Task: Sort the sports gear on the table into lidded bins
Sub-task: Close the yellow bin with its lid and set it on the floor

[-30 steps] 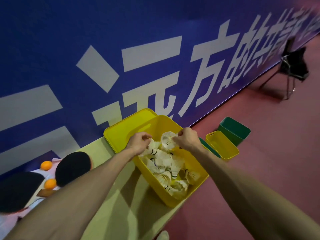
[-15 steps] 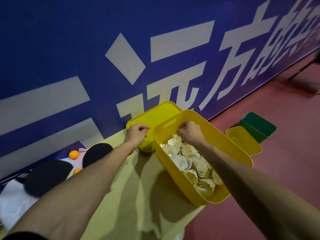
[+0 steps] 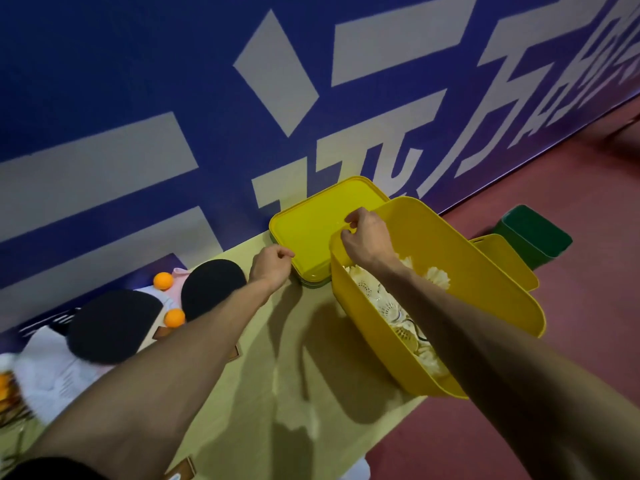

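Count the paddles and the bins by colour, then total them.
Black paddles: 2
Yellow bins: 2
Green bins: 1
Total: 5

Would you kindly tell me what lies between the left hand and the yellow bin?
Head view: the yellow lid, atop a stack, lies between the left hand and the yellow bin.
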